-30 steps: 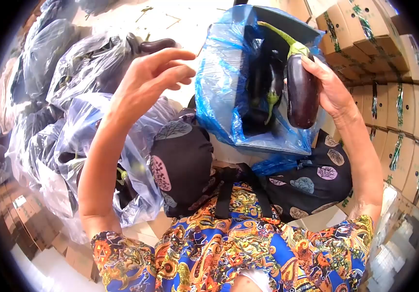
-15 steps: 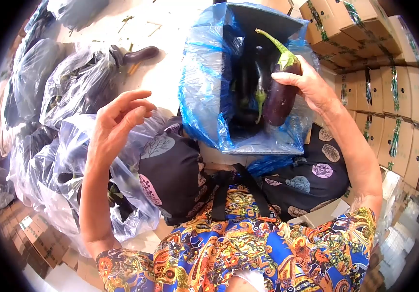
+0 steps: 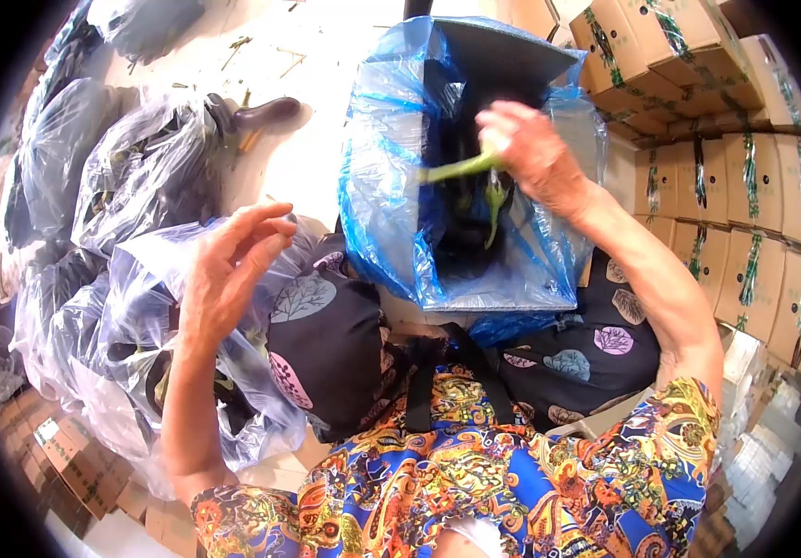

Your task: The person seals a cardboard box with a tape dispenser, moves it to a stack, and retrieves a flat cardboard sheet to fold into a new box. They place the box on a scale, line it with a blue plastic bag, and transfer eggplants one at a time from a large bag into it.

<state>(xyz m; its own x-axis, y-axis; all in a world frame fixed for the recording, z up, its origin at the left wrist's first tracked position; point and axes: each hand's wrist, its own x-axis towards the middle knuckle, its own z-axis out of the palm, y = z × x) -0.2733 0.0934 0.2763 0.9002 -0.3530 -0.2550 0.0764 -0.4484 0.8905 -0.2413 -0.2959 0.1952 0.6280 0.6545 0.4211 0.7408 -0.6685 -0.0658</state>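
My right hand (image 3: 540, 163) is closed around an eggplant, over the box. Its green stem (image 3: 461, 169) points left out of the grip; most of the purple body is hidden, and the fingers are slightly blurred. Beneath it stands a cardboard box lined with a blue plastic bag (image 3: 380, 181). Inside, dark eggplants (image 3: 467, 234) lie in shadow, one with its green stem (image 3: 493, 212) facing me. My left hand (image 3: 231, 270) hovers over a clear plastic bag (image 3: 154, 251), fingers loosely bent and apart, holding nothing.
Clear bags of eggplants (image 3: 154, 177) fill the left side. A loose eggplant (image 3: 268, 113) lies on the pale floor near stem scraps (image 3: 236, 51). Taped cardboard boxes (image 3: 754, 181) are stacked at the right. My legs in patterned dark trousers (image 3: 326, 325) flank the box's near side.
My right hand has moved left and inward over the box; the eggplant has turned, its stem swinging from up-left to point left. My left hand has barely shifted.
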